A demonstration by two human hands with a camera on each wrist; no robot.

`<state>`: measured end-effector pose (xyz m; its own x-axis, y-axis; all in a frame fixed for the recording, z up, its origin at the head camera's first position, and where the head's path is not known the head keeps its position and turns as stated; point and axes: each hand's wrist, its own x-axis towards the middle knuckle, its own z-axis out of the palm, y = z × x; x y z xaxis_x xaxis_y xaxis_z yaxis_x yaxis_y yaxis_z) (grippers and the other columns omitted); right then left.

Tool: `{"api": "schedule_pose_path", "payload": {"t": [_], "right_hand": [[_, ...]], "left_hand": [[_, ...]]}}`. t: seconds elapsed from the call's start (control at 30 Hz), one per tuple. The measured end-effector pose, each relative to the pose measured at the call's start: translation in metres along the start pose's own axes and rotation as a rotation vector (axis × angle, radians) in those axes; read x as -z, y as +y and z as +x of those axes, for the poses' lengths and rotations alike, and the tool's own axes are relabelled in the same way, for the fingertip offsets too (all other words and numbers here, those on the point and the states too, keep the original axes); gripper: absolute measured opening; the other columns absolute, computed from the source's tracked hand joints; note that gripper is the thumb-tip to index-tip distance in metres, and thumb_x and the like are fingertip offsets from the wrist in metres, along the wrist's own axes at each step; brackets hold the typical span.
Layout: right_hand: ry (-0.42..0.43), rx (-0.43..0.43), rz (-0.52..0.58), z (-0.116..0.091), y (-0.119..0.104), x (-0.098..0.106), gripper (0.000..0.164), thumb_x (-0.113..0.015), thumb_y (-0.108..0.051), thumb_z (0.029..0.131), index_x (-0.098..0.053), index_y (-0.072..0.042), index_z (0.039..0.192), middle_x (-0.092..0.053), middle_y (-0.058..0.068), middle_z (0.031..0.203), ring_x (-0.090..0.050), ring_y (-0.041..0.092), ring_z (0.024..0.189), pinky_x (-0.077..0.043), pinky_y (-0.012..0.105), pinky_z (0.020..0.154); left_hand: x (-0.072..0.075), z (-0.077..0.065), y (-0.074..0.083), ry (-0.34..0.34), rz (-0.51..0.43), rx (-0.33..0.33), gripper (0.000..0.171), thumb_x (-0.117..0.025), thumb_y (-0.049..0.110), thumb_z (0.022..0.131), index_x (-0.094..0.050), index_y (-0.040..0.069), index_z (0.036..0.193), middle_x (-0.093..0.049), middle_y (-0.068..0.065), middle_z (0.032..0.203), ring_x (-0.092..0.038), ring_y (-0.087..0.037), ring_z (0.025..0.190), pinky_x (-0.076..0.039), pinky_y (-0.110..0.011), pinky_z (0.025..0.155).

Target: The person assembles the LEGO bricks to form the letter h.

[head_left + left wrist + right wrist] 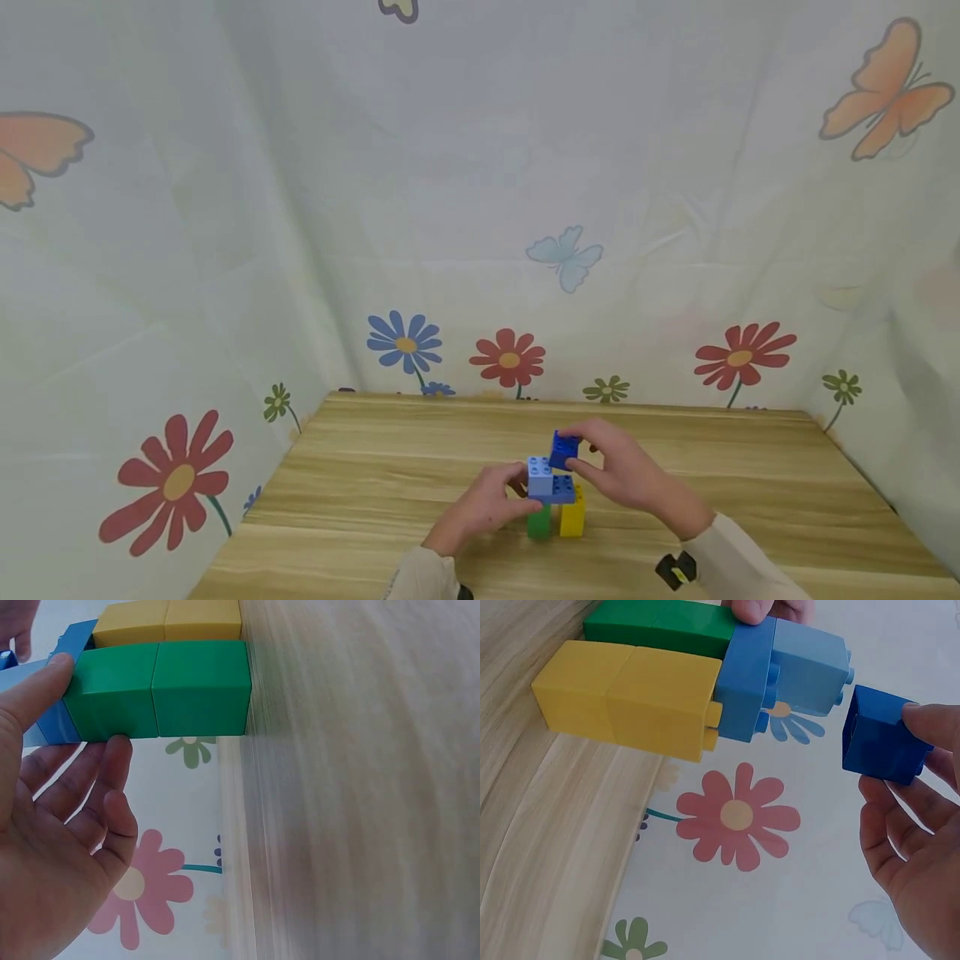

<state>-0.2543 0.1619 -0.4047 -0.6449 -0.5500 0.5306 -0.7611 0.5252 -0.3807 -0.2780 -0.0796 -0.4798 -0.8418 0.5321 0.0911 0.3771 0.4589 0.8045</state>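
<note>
A small tower of building bricks stands on the wooden table. Two stacked green bricks (157, 690) and two stacked yellow bricks (626, 694) form its legs, bridged by a medium-blue brick (746, 679). One light-blue brick (540, 477) sits on the bridge's left part; studs show on its right part. My left hand (491, 500) steadies the tower, pinching the medium-blue bridge between thumb and fingers. Above the bridge's right side, my right hand (626, 473) holds a dark-blue brick (881, 739) by thumb and fingertips, slightly tilted and apart from the tower.
The wooden table (375, 467) spreads around the tower. Behind it and at both sides hangs a pale cloth (450, 208) printed with flowers and butterflies. A black strap piece with a yellow mark (677, 571) is at the right sleeve.
</note>
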Motion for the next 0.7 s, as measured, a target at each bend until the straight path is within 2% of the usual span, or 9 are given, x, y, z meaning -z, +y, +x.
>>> {"api": "schedule_pose_path", "payload": {"t": [0.3,0.6,0.7], "right_hand": [[-0.019,-0.002,0.029,0.0045,-0.0040,-0.0055,0.035,-0.070,-0.014,0.087,-0.059,-0.013,0.120,-0.060,-0.004,0.113,-0.054,0.009,0.093,-0.050,0.026,0.076],[-0.049,0.019,0.053,0.0074,-0.0060,-0.0099,0.031,-0.065,-0.018,0.091,-0.057,-0.012,0.120,-0.060,-0.002,0.112,-0.055,0.018,0.091,-0.050,0.030,0.075],[-0.050,0.024,0.047,0.0081,-0.0065,-0.0103,0.031,-0.064,-0.018,0.091,-0.057,-0.012,0.121,-0.060,-0.003,0.113,-0.055,0.015,0.091,-0.050,0.029,0.075]], "left_hand": [[-0.0010,0.0008,-0.0019,-0.001,-0.001,-0.017,0.025,-0.070,0.035,0.086,-0.064,0.024,0.107,-0.062,0.015,0.093,-0.056,-0.006,0.084,-0.047,-0.026,0.074],[-0.0003,0.0003,-0.0007,-0.001,-0.009,-0.054,0.024,-0.070,0.033,0.086,-0.063,0.021,0.106,-0.063,0.014,0.093,-0.057,-0.005,0.084,-0.047,-0.025,0.074],[0.0002,-0.0006,0.0011,-0.005,-0.020,-0.053,0.024,-0.070,0.032,0.086,-0.064,0.020,0.106,-0.063,0.014,0.093,-0.057,-0.005,0.084,-0.047,-0.025,0.074]]}}
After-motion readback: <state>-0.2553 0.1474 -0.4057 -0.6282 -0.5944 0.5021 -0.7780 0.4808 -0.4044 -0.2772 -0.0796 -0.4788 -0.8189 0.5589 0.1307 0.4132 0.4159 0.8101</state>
